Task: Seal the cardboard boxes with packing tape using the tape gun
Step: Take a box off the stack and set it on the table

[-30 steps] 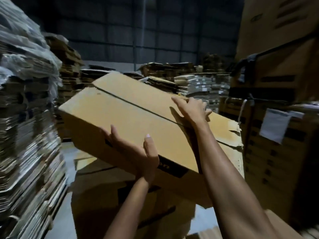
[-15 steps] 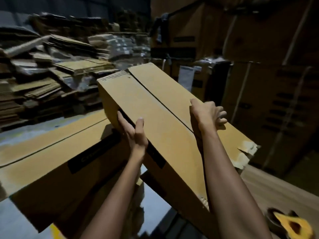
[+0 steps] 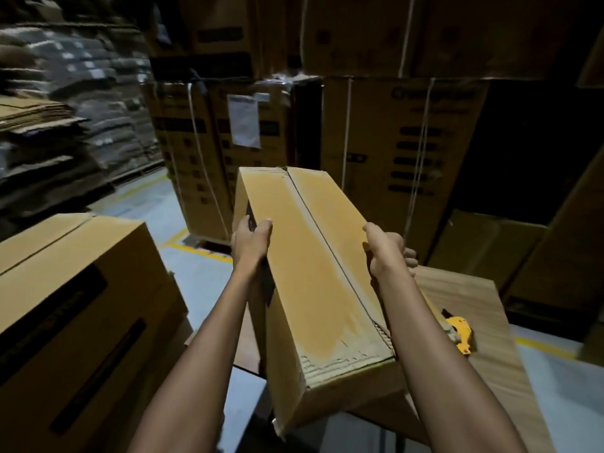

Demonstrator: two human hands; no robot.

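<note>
A long brown cardboard box (image 3: 313,276) is held up in front of me, its two top flaps meeting in an untaped seam that runs away from me. My left hand (image 3: 250,243) grips its left edge, thumb on top and fingers down the side. My right hand (image 3: 387,253) grips the right edge, fingers curled over the far side. A yellow tape gun (image 3: 461,335) lies on the wooden table (image 3: 474,308) to the right, partly hidden behind my right forearm.
Another cardboard box (image 3: 75,289) stands at the left. Tall strapped cartons (image 3: 402,142) rise close ahead, and flattened cardboard stacks (image 3: 65,125) fill the far left. Grey floor with yellow lines (image 3: 196,250) shows between them.
I have turned right with the box. It swung from lying across my view, above the left box, to pointing away from me over the table. Both hands shifted to its side edges.
</note>
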